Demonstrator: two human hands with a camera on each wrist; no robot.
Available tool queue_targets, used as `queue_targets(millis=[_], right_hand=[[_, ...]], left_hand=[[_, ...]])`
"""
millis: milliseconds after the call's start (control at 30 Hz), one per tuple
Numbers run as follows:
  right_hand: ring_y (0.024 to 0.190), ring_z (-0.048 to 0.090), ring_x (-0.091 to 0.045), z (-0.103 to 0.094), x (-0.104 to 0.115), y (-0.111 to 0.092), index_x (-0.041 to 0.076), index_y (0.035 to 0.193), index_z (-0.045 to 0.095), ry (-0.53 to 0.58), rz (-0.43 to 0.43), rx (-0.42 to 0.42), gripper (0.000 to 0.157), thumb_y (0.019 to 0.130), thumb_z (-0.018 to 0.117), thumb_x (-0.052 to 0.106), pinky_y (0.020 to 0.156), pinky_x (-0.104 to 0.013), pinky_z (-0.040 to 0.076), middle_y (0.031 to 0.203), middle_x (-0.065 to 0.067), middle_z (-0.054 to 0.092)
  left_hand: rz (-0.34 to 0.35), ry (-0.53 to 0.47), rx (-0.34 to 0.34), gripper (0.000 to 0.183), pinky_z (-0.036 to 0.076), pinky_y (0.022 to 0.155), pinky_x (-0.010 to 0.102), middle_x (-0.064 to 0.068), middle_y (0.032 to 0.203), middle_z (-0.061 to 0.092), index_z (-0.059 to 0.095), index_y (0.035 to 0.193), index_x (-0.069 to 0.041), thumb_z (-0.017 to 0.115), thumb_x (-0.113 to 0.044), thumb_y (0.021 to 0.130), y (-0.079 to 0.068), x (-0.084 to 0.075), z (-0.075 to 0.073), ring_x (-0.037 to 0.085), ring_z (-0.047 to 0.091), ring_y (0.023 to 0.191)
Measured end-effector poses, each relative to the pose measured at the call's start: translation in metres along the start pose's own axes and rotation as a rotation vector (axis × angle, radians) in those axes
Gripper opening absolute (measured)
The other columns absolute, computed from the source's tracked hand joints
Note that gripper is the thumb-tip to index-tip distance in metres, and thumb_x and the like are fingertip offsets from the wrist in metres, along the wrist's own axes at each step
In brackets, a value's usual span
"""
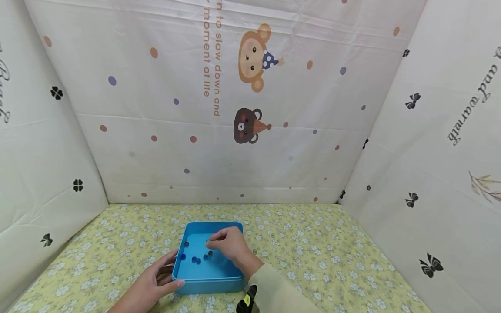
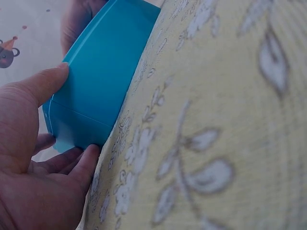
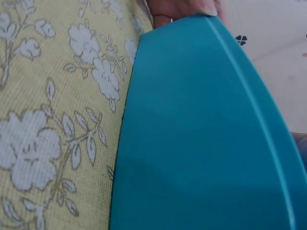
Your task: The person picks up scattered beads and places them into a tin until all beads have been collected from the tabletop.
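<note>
A blue plastic box [image 1: 211,284] with an open top stands on the floral cloth. Several small dark blue and brown marbles [image 1: 198,261] lie scattered on its floor. My left hand [image 1: 150,280] grips the near left corner, thumb on the front wall and fingers along the side; the left wrist view shows this hand [image 2: 43,143] around the box corner. Over the box's right wall reaches my right hand [image 1: 232,248], its thumb and forefinger pinched together above the floor. A tiny greenish marble shows at those fingertips, mostly hidden. The right wrist view shows mainly the box's outer wall [image 3: 192,120].
Yellow floral cloth [image 1: 313,261] covers the table. A few pale, clear-looking marbles [image 1: 255,251] lie on it right of the box, hard to make out. White printed sheets [image 1: 195,161] stand as walls behind and on both sides.
</note>
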State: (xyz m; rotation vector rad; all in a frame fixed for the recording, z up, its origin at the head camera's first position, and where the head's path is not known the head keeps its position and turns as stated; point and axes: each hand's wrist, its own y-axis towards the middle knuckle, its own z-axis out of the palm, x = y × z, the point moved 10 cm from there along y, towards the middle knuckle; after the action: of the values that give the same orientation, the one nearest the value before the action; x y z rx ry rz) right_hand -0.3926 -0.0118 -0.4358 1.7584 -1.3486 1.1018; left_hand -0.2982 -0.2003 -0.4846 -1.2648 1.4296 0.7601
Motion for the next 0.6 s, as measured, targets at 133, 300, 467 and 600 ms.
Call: queue_targets(millis=[133, 300, 467, 600], right_hand=[[0.087, 0.065, -0.01, 0.003, 0.0, 0.001, 0.016, 0.09, 0.084, -0.058, -0.003, -0.006, 0.01, 0.086, 0.086, 0.024, 0.072, -0.034, 0.064, 0.093, 0.006, 0.074], [0.079, 0.062, -0.01, 0.007, -0.001, 0.003, 0.015, 0.085, 0.084, -0.102, 0.008, -0.009, 0.009, 0.086, 0.086, 0.023, 0.065, -0.028, 0.059, 0.084, 0.006, 0.072], [0.076, 0.062, -0.01, 0.01, -0.002, 0.004, 0.015, 0.084, 0.084, -0.119, 0.009, -0.003, 0.008, 0.086, 0.085, 0.022, 0.061, -0.027, 0.058, 0.08, 0.006, 0.073], [0.076, 0.063, -0.009, 0.012, -0.003, 0.005, 0.015, 0.086, 0.084, -0.121, 0.007, 0.002, 0.007, 0.086, 0.085, 0.022, 0.061, -0.027, 0.06, 0.081, 0.006, 0.074]], left_hand=[[0.002, -0.005, 0.011, 0.092, 0.059, 0.114, 0.045, 0.034, 0.161, 0.028, 0.015, 0.165, -0.008, 0.071, -0.038, 0.098, 0.0, 0.0, 0.001, 0.054, 0.042, 0.141], [0.008, -0.008, 0.015, 0.093, 0.059, 0.114, 0.045, 0.034, 0.162, 0.026, 0.014, 0.165, -0.008, 0.07, -0.038, 0.098, 0.0, 0.0, 0.001, 0.055, 0.041, 0.141], [0.014, -0.009, 0.016, 0.093, 0.058, 0.115, 0.046, 0.034, 0.162, 0.026, 0.014, 0.166, -0.009, 0.07, -0.038, 0.098, 0.001, -0.001, 0.001, 0.055, 0.04, 0.142], [0.011, -0.009, 0.011, 0.093, 0.058, 0.115, 0.046, 0.034, 0.162, 0.027, 0.014, 0.166, -0.01, 0.071, -0.038, 0.098, 0.001, 0.001, 0.001, 0.055, 0.04, 0.142]])
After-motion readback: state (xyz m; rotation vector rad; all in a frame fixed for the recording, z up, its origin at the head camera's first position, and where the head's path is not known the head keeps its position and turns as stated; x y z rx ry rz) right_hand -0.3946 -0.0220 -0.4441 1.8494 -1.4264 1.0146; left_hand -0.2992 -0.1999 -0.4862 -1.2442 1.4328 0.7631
